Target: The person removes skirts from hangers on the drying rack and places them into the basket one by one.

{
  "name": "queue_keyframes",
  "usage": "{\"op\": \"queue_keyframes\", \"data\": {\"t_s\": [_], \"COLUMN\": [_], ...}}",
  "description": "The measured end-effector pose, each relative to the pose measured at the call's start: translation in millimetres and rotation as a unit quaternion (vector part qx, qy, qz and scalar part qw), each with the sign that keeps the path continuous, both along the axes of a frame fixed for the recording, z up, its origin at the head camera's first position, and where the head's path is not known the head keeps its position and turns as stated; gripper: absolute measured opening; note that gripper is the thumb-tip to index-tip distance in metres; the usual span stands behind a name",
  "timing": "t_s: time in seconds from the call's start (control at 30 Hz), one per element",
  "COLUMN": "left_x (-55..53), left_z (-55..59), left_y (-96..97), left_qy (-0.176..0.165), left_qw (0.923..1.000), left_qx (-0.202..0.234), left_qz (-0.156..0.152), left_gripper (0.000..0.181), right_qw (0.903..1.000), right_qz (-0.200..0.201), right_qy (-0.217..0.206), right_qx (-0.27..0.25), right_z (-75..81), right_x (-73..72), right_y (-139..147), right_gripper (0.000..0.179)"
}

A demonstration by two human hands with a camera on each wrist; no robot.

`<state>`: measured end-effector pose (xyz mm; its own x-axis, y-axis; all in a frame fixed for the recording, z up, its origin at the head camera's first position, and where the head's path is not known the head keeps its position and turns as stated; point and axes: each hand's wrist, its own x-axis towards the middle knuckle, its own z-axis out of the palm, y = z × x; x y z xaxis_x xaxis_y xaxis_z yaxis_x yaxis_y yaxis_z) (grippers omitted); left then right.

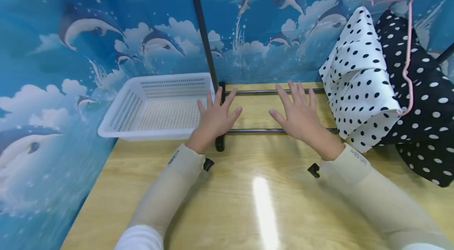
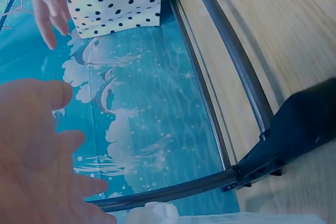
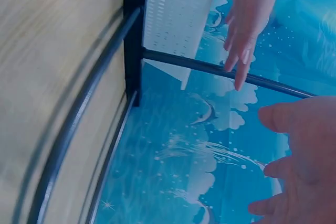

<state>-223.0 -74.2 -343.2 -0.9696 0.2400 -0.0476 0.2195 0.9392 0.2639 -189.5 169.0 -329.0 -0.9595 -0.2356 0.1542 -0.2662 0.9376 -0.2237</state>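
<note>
Both hands hover with fingers spread, holding nothing. My left hand (image 1: 215, 119) is near the black upright pole (image 1: 202, 25) of a rack and the right end of a white plastic basket (image 1: 117, 116). Between the rack's lower bars, my right hand (image 1: 299, 114) appears from above, to the left of the hanging cloth. A white cloth with black dots (image 1: 365, 80) and a black cloth with white dots (image 1: 425, 92) hang at the right. A pink hanger (image 1: 409, 56) is by them. In the left wrist view, the left palm (image 2: 31, 150) faces the dolphin backdrop.
Two thin dark bars (image 1: 255, 130) run low across the wooden table (image 1: 227, 202). The rack's black foot (image 1: 220, 143) stands on the tabletop. Behind everything hangs a blue dolphin-printed sheet (image 1: 248, 56), which also covers the left side.
</note>
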Motion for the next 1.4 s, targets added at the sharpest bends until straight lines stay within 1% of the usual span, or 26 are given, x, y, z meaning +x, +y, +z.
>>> {"op": "queue_keyframes", "data": {"t_s": [0.07,0.13,0.23,0.33,0.4,0.47,0.6,0.7,0.77,0.93,1.1,1.4], "left_x": [-1.8,-4.6,-6.1,-5.0,-2.7,-1.3,1.4,1.5,0.3,-2.5,-3.9,-12.9], "left_z": [1.1,2.8,4.5,5.5,5.9,7.9,10.6,13.6,15.6,19.7,23.6,33.4], "left_y": [-1.8,-3.3,-6.5,-10.7,-14.2,-16.5,-23.0,-26.3,-26.9,-26.3,-30.4,-40.2], "left_qy": [-0.001,0.006,0.003,0.002,0.003,0.006,0.012,0.022,0.035,0.053,0.052,0.019], "left_qw": [1.0000,0.9999,0.9999,0.9999,0.9998,0.9996,0.9994,0.9986,0.9977,0.9959,0.9931,0.9867], "left_qx": [0.005,0.010,0.010,0.008,0.016,0.023,0.030,0.047,0.058,0.073,0.106,0.159], "left_qz": [-0.001,0.000,0.000,-0.006,-0.012,-0.018,-0.014,-0.008,-0.005,-0.003,0.001,0.026], "left_gripper": [0.064,0.064,0.064,0.063,0.063,0.063,0.063,0.065,0.066,0.068,0.071,0.079], "right_qw": [0.9999,0.9996,0.9998,0.9999,0.9998,0.9996,0.9990,0.9987,0.9986,0.9985,0.9981,0.9970], "right_qz": [0.003,0.003,0.001,-0.002,-0.003,-0.003,0.007,0.009,0.006,-0.005,-0.014,-0.019], "right_qy": [0.013,0.027,0.020,0.017,0.017,0.028,0.041,0.044,0.046,0.053,0.058,0.073], "right_qx": [0.001,0.003,0.004,0.000,0.001,0.005,0.018,0.022,0.026,0.013,0.012,0.016], "right_z": [4.1,8.6,13.5,16.0,16.6,19.8,26.1,31.6,35.2,42.5,48.7,58.5], "right_x": [1.1,1.1,4.2,7.6,9.3,10.6,11.3,12.0,13.3,16.1,16.0,16.7], "right_y": [-0.6,0.0,2.2,4.6,5.3,7.1,7.2,7.4,8.8,15.6,20.3,25.8], "right_gripper": [0.074,0.074,0.074,0.075,0.076,0.076,0.076,0.076,0.077,0.079,0.079,0.083]}}
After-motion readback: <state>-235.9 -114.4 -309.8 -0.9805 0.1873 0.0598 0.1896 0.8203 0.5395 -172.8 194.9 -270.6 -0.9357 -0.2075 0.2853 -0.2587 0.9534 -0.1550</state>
